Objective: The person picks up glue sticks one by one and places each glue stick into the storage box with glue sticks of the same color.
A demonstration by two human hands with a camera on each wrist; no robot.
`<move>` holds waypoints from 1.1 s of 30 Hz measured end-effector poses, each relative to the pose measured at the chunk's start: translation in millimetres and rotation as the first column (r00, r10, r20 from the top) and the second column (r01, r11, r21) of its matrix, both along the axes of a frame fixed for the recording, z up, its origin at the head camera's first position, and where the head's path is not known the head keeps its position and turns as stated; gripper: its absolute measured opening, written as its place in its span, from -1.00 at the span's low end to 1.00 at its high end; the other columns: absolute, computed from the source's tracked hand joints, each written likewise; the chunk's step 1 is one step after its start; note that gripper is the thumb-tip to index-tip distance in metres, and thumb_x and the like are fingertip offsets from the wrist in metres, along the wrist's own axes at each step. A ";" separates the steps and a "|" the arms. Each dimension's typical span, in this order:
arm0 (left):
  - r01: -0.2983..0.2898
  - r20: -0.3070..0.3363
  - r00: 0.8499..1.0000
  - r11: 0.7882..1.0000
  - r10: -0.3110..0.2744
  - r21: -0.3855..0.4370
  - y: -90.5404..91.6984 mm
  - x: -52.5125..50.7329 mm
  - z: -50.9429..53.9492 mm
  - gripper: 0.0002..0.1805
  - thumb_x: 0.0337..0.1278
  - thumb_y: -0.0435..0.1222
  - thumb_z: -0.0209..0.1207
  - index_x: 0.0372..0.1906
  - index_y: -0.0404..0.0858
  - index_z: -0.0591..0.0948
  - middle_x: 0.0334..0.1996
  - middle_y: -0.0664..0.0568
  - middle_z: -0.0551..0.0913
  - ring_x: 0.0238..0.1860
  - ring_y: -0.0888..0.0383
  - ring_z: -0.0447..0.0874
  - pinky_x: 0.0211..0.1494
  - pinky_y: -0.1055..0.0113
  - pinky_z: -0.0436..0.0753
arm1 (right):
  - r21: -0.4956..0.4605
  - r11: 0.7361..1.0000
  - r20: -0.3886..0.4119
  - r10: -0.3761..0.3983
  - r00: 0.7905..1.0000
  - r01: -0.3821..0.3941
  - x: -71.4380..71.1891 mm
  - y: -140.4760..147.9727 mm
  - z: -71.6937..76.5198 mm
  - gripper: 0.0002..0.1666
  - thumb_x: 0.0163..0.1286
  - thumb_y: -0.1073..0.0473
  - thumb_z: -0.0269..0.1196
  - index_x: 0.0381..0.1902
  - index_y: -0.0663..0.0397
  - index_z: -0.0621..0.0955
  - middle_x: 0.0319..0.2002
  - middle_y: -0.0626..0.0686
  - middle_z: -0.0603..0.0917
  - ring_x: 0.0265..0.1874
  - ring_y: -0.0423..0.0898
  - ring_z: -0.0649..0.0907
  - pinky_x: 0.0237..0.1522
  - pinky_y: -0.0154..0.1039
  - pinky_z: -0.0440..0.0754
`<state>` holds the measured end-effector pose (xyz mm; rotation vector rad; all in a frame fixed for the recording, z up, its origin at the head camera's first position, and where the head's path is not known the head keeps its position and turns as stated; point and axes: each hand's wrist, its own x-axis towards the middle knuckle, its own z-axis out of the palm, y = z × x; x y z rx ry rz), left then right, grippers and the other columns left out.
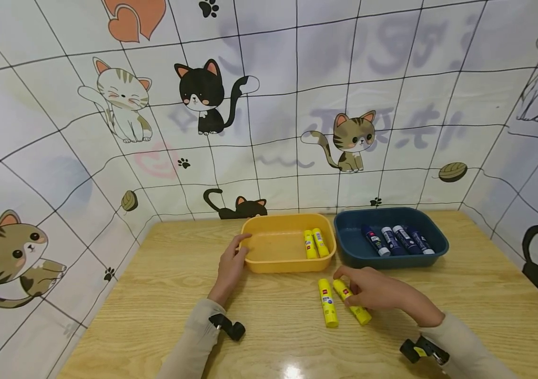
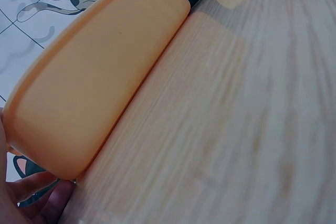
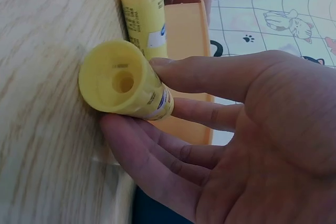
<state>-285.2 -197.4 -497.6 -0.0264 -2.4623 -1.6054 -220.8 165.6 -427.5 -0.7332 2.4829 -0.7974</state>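
My right hand [image 1: 376, 288] holds a yellow glue stick [image 1: 359, 314] between thumb and fingers, low over the tabletop. The right wrist view shows the end of this glue stick [image 3: 113, 77] with a round hole in it. Just left of it lies a second yellow glue stick [image 1: 327, 302]. My left hand [image 1: 232, 266] grips the left end of a yellow plastic bin [image 1: 278, 267], whose long side wall [image 2: 105, 72] fills much of the left wrist view. Two more yellow glue sticks [image 1: 315, 243] lie at the right inside this bin.
A dark blue bin [image 1: 373, 261] stands right beside the yellow one, with several dark blue glue sticks [image 1: 394, 241] in it. Both are on a wooden table [image 1: 174, 279], near its back edge. A cat-printed cloth [image 1: 273, 116] hangs behind and at the sides.
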 end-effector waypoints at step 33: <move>-0.005 0.006 1.000 1.000 0.005 -0.003 1.4 1.6 2.1 -0.58 0.48 -0.25 0.00 0.32 0.05 0.59 0.21 -0.06 0.63 -0.23 0.12 0.55 -0.24 0.37 0.52 | -0.183 0.978 0.022 -0.101 0.995 0.103 1.8 2.5 27.9 -0.33 0.39 0.17 0.38 0.39 0.12 0.42 -0.18 0.08 0.64 -0.33 -0.06 0.64 -0.39 -0.20 0.70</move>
